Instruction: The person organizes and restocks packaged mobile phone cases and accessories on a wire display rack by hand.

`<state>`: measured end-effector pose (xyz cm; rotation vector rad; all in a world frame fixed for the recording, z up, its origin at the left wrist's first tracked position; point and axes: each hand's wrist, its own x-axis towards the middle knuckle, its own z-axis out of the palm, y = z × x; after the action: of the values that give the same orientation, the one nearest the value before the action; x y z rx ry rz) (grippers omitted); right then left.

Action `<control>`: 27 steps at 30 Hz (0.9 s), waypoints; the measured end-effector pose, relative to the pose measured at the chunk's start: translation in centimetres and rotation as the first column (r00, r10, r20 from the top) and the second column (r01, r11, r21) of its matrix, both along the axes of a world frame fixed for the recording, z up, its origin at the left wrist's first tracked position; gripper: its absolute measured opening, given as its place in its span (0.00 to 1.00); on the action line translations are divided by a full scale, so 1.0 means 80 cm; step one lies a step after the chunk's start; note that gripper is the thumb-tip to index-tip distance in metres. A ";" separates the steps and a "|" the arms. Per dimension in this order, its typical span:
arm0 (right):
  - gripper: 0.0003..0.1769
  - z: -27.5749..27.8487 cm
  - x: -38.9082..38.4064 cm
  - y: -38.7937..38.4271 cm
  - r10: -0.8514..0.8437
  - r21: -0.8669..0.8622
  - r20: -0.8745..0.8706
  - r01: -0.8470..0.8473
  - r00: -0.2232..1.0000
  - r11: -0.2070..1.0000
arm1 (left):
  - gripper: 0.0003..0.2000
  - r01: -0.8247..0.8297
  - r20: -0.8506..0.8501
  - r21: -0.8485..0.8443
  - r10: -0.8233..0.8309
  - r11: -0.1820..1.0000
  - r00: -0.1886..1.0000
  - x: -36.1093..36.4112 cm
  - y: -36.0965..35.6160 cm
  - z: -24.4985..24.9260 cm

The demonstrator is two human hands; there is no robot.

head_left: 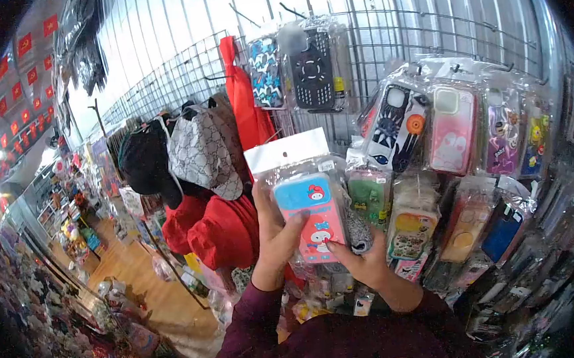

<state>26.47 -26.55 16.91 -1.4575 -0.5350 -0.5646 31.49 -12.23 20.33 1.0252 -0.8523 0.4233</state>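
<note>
A packaged phone case (313, 218), blue on top and pink below with cartoon figures, is held upright in front of the body. My left hand (278, 236) grips its left side, thumb across the front. My right hand (364, 260) holds the lower right corner, thumb on the front, with a grey speckled item (358, 230) between that hand and the package. A white header card (287, 152) tops the clear bag. Just right of it hangs a green packaged case (369, 196).
A wire grid (410, 31) carries packaged cases, including a black one (312, 71) and a pink one (453, 131). Grey (204, 151) and black caps (144, 161) hang left, above red hats (224, 233). A wooden floor (131, 276) shows lower left.
</note>
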 end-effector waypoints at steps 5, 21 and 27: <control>0.17 0.010 -0.001 -0.011 -0.003 0.036 0.023 0.002 1.000 0.999 | 0.37 0.024 0.014 0.023 -0.024 0.999 1.000 0.026 0.001 0.075; 0.20 -0.117 -0.029 -0.043 -0.204 -0.062 -0.455 0.198 0.867 0.978 | 0.35 -0.015 0.338 0.165 -0.042 0.986 0.940 0.117 0.011 0.266; 0.18 -0.130 -0.040 -0.046 -0.062 0.039 -0.519 0.096 0.853 0.995 | 0.41 -0.029 0.431 0.190 -0.057 0.981 0.901 0.126 0.003 0.271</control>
<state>23.26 -30.25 6.54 -1.4988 -0.0276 -0.2275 41.60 -12.01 42.02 1.1197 -1.3229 0.5792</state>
